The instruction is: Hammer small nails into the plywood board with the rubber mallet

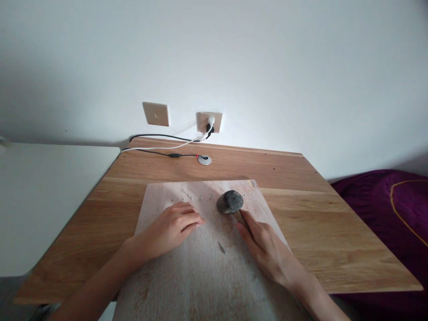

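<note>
My right hand [267, 243] is wrapped round the wooden handle of a mallet with a dark rounded head [230, 202]. The head is over the upper right of a pale, worn board [187, 285]. My left hand [179, 223] is over the board's left half, its fingers curled and thumb close to them; whatever they may hold is hidden. Several small nails stand in a row near the board's far edge, among them a nail [211, 196] left of the mallet head and a nail [244, 195] right of it. A loose nail [222, 248] lies between my hands.
The board lies on a wooden table [317, 223] against a white wall. Black and white cables [157, 148] run along the back to a wall socket [216, 122] and a round grommet [204, 160]. A white surface [56, 196] adjoins at left; purple cloth [374, 200] is at right.
</note>
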A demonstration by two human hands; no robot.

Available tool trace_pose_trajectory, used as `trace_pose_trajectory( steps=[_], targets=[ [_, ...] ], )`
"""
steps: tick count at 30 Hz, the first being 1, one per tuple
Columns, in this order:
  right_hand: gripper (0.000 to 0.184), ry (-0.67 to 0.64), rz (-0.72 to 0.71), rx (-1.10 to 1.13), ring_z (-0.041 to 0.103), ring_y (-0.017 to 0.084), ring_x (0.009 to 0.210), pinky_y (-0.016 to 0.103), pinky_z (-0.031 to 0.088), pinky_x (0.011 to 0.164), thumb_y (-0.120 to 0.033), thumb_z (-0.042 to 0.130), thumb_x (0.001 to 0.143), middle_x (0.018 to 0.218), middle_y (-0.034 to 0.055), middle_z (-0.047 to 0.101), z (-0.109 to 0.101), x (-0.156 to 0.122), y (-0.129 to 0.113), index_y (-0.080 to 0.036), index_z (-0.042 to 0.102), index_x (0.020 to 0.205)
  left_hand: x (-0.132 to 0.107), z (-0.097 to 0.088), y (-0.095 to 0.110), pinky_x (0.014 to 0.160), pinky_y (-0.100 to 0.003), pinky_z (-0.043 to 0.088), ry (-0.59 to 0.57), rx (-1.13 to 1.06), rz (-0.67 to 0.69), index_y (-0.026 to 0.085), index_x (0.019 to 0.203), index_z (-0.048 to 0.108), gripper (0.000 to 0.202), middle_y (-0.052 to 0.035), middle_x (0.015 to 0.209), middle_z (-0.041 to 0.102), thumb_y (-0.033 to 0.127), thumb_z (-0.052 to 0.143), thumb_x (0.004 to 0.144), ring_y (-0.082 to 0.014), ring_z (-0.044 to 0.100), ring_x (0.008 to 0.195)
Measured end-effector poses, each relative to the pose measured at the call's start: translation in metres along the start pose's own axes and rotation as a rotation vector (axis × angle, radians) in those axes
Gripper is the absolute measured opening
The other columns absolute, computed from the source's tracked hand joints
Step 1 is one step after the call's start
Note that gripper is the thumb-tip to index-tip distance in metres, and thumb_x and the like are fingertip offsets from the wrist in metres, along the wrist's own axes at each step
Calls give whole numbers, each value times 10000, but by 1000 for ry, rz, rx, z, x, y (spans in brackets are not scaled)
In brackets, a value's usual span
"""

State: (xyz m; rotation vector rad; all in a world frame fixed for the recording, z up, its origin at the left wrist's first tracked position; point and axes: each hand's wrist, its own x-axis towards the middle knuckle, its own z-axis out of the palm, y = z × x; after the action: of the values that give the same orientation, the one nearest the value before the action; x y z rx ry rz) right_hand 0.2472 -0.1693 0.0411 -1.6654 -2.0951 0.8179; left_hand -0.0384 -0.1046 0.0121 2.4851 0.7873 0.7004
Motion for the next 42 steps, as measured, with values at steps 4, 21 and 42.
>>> trace_pose_trajectory(
  steps=[4, 21, 42],
  targets=[
    [517, 29, -7, -17, 761, 311, 1104, 395, 586, 930, -466, 341, 1123, 1189, 168, 785, 2, -2, 3, -134, 542, 1464, 0, 3, -1, 824, -299, 485, 46, -5, 27, 194, 1020, 742, 137, -19, 962, 761, 144, 616, 1039, -175, 677, 900],
    [531, 56, -13, -29, 765, 315, 1089, 408, 599, 932, -486, 350, 1117, 1233, 185, 777, 5, -3, 6, -141, 559, 1463, -4, 3, -7, 893, -346, 480, 125, 19, 71, 187, 993, 739, 150, -7, 898, 763, 163, 604, 1053, -170, 681, 849],
    [465, 10, -5, 22, 768, 291, 1014, 373, 579, 849, -474, 343, 1132, 1106, 118, 798, 1, 2, 1, -198, 568, 1431, -14, -8, -23, 782, -317, 503, 191, 18, -46, 218, 995, 739, 151, -23, 935, 753, 143, 611, 1021, -186, 691, 874]
  ],
)
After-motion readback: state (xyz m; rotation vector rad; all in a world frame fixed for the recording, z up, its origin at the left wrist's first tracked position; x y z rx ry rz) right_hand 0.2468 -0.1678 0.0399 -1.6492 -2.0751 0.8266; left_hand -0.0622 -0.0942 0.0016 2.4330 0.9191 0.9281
